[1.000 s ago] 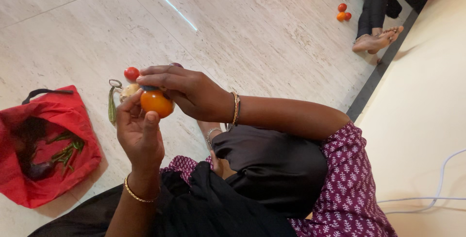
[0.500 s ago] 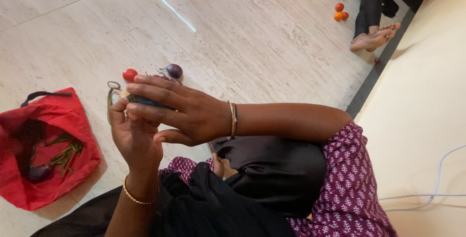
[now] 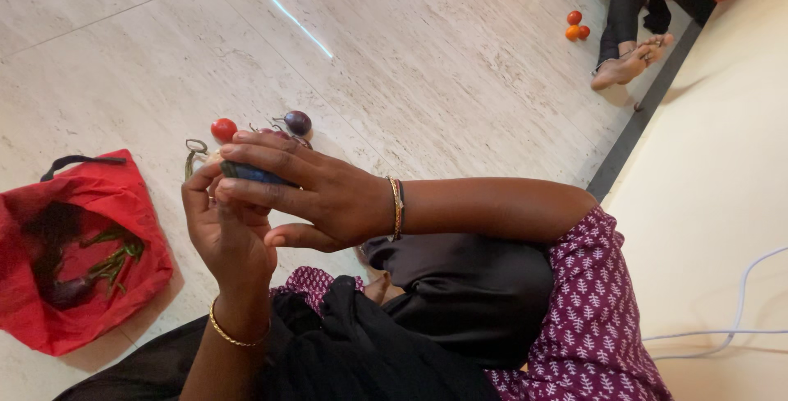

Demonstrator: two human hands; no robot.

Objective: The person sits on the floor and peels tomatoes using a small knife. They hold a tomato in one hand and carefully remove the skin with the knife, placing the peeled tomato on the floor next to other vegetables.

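head cam | looks steeply down | close over lap | faces tiled floor (image 3: 460, 48)

I see a pale marble floor (image 3: 427, 48). On it lie a red bag (image 3: 78, 253), a red tomato (image 3: 223, 129), a purple eggplant (image 3: 297, 122), and three small tomatoes (image 3: 574, 25) far off.

Bare floor (image 3: 427, 48) lies open across the upper middle. At lower left a red bag (image 3: 78, 249) blocks; a tomato (image 3: 223, 129) and eggplant (image 3: 297, 122) crowd left of centre.
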